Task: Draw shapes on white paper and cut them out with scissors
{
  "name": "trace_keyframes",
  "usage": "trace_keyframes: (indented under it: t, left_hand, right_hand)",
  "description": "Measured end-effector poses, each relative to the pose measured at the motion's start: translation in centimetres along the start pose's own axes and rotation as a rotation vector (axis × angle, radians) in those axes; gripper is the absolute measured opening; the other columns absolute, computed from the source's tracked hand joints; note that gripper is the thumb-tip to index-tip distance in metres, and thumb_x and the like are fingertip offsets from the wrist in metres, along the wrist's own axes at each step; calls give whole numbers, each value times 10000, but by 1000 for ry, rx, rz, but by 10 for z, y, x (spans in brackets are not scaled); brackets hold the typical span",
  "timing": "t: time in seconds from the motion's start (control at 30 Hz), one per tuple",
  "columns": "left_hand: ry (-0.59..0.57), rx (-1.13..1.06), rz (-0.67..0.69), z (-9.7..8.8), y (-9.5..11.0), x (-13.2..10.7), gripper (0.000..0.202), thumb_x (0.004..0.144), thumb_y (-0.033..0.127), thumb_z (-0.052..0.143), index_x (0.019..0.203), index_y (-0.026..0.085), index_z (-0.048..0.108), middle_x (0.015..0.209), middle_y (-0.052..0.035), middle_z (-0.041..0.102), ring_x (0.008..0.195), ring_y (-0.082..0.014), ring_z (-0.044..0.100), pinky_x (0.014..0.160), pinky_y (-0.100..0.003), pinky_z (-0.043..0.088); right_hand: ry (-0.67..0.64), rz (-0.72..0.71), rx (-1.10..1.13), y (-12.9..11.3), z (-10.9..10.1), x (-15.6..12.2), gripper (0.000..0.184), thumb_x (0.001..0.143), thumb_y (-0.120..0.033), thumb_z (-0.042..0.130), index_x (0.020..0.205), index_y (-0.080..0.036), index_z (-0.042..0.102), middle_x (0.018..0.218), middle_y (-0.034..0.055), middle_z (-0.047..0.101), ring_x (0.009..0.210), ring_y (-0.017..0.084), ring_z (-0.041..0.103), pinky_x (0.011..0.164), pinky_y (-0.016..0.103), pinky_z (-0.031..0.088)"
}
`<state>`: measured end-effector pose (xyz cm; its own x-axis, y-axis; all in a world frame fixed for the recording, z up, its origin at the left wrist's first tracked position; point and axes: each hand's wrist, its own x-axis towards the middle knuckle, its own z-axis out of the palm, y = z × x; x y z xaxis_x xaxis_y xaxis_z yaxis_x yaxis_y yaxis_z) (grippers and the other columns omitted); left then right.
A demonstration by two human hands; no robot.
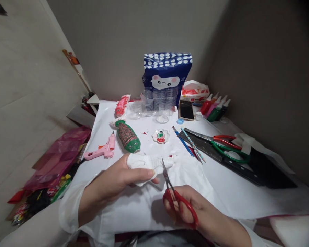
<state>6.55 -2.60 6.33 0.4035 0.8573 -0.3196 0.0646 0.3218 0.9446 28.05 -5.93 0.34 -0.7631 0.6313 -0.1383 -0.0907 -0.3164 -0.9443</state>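
My left hand (118,181) is closed round the white wrapped piece (146,164), thumb along its side. My right hand (195,212), fingers through the loops, grips the red-handled scissors (173,193), whose blade tips meet the piece just beyond my left thumb. Risk, as I judge it: a slip nicks that thumb. No writing is legible; the blue dotted bag (167,68), far beyond my fingers, shows only a cartoon face.

Looks like a little craft corner at home, tucked between two plain walls. The bench (221,192) has a white sheet over it, with a pink glue gun (100,151), squeeze bottles of paint (215,108), a flower palette (160,136), brushes (187,144), big scissors (228,145) and stacked plastic cups (157,99). A phone (186,109) and a cartoon tissue pack (167,73) make it feel homey.
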Motion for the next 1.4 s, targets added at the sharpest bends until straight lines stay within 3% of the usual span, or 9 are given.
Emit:
trace_keyframes:
  t: [0.2, 0.4, 0.7, 0.9, 1.1, 1.2, 1.3, 1.4]
  left_hand:
    - [1, -46, 29, 4, 5, 0, 126, 692, 283, 726, 644, 167, 744, 615, 6, 659, 554, -112, 535, 521, -211, 398]
    - [14, -64, 32, 4, 4, 0, 112, 668, 261, 714, 628, 155, 711, 633, -1, 658, 572, -117, 546, 517, -206, 407]
    - [155, 73, -161, 8, 6, -8, 193, 658, 339, 693, 659, 149, 660, 597, 4, 619, 445, -78, 389, 426, -211, 269]
    - [155, 99, -153, 8, 7, -6, 177, 619, 329, 681, 622, 168, 607, 556, 15, 597, 480, -103, 449, 423, -207, 253]
    - [145, 142, -140, 4, 5, -7, 174, 602, 338, 656, 624, 172, 606, 540, 13, 601, 474, -111, 455, 434, -221, 264]
    - [95, 139, -135, 1, 4, -7, 165, 597, 328, 657, 613, 172, 607, 540, 9, 594, 476, -116, 456, 446, -235, 276]
    - [70, 117, -130, -2, 4, -6, 148, 626, 303, 675, 650, 163, 633, 600, -5, 622, 534, -130, 498, 500, -240, 326]
    - [26, 45, -87, -7, 3, -4, 164, 656, 289, 721, 644, 154, 627, 571, 25, 563, 523, -102, 451, 509, -220, 320]
  right_hand:
    - [-10, -12, 21, 0, -1, -1, 585, 821, -735, 560, 661, -191, 416, 612, -61, 359, 556, 89, 241, 509, 249, 195]
    - [0, 10, 46, 1, -3, -2, 559, 785, -668, 671, 633, -182, 439, 601, -61, 371, 563, 90, 249, 515, 244, 197]
    - [-11, 23, 46, 0, -3, -3, 558, 776, -670, 677, 633, -173, 468, 589, -66, 363, 550, 86, 246, 502, 232, 208]
    - [-5, 41, 28, -2, -2, -4, 556, 754, -674, 691, 641, -171, 484, 588, -65, 371, 551, 86, 258, 500, 226, 213]
    - [-7, 106, -14, -4, -4, -6, 344, 814, -329, 678, 599, -179, 456, 547, -69, 394, 519, 76, 265, 486, 216, 221]
    - [-49, 126, -11, -7, -6, -7, 291, 786, -245, 660, 582, -174, 466, 538, -69, 409, 503, 68, 273, 485, 209, 235]
    - [-69, 150, -9, -10, -9, -9, 330, 794, -298, 686, 574, -168, 477, 528, -71, 415, 485, 61, 272, 477, 210, 227]
    - [-64, 135, -2, -9, -12, -12, 419, 804, -427, 710, 571, -165, 480, 530, -65, 427, 482, 60, 280, 476, 214, 223]
